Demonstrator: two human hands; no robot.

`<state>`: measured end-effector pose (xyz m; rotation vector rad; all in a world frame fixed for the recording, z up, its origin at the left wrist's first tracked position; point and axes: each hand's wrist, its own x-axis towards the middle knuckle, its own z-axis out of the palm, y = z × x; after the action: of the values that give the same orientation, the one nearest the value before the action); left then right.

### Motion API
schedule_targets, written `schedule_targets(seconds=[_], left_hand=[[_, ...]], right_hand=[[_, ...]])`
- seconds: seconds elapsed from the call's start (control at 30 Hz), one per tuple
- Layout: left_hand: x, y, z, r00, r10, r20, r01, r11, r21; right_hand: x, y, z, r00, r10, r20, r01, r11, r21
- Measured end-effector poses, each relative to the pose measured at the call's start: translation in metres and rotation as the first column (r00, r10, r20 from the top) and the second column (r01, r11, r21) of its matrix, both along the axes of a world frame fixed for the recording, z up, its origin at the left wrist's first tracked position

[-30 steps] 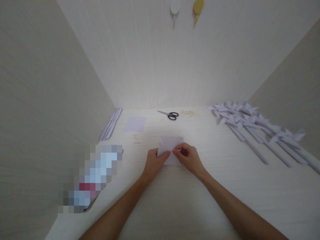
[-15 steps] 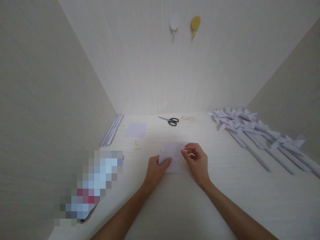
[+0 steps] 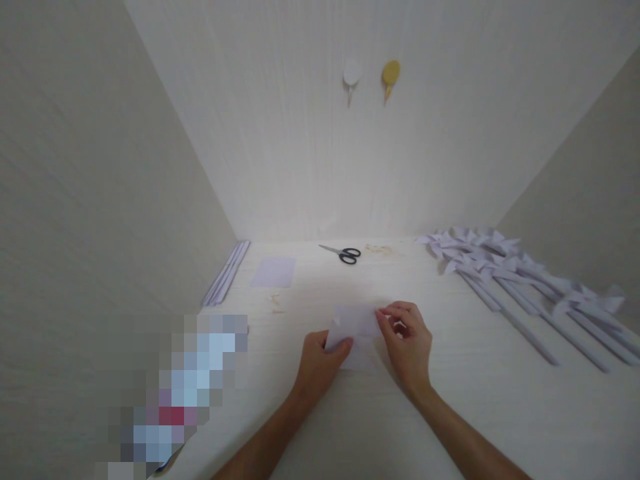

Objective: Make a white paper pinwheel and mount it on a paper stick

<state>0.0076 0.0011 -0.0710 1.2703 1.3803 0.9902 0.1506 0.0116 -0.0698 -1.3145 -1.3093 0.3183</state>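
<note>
White paper is held low over the middle of the surface, pinched at its left edge in the left hand's grip. The right hand's grip is narrowed at the far right corner; whether paper is caught there cannot be told. Scissors, paper pinwheels and paper sticks are enclosed on three sides by pale walls.

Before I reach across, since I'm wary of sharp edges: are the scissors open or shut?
The scissors look shut: their blades lie together, tapering to one narrow point.
</note>
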Motion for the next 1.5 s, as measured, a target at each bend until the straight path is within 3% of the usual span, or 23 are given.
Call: schedule_targets(seconds=[0.13,0.33,0.57,1.0,1.13,1.2,1.3,1.37,1.43,1.5], left_hand=[[0.001,0.001,0.003,0.999,0.031,-0.015,-0.031,0.999,-0.026],[0.001,0.001,0.006,0.999,0.036,-0.008,-0.036,0.999,-0.03],[0.001,0.002,0.007,0.999,0.043,0.005,-0.043,0.999,-0.029],[0.002,0.003,0.006,0.997,0.04,0.068,-0.038,0.999,-0.024],[0.001,0.003,0.008,0.982,0.11,0.15,-0.096,0.99,-0.1],[0.0,0.003,0.009,0.97,0.149,0.191,-0.125,0.984,-0.129],[-0.001,0.002,0.01,0.964,0.157,0.216,-0.132,0.983,-0.124],[0.0,0.001,0.01,0.97,0.136,0.2,-0.115,0.987,-0.112],[0.001,0.0,0.009,0.979,0.119,0.167,-0.102,0.989,-0.103],[0.001,0.001,0.007,0.983,0.104,0.149,-0.089,0.991,-0.102]], right_hand=[[-0.002,-0.003,0.002,0.996,0.013,0.09,-0.022,0.995,0.1],[-0.009,-0.01,0.005,0.963,0.114,0.245,-0.174,0.956,0.238],[-0.009,-0.01,-0.005,0.911,0.216,0.35,-0.295,0.937,0.189],[-0.008,-0.009,-0.004,0.899,0.219,0.378,-0.302,0.938,0.174],[-0.008,-0.006,-0.002,0.963,0.199,0.184,-0.216,0.973,0.082],[-0.01,-0.004,-0.003,0.962,0.273,-0.029,-0.274,0.962,-0.024],[-0.015,-0.002,-0.006,0.795,0.433,-0.424,-0.526,0.841,-0.126],[-0.018,-0.001,-0.006,0.668,0.464,-0.582,-0.639,0.759,-0.128],[-0.019,-0.001,-0.005,0.625,0.448,-0.639,-0.663,0.736,-0.133],[-0.019,-0.002,-0.004,0.637,0.413,-0.651,-0.642,0.751,-0.152]])
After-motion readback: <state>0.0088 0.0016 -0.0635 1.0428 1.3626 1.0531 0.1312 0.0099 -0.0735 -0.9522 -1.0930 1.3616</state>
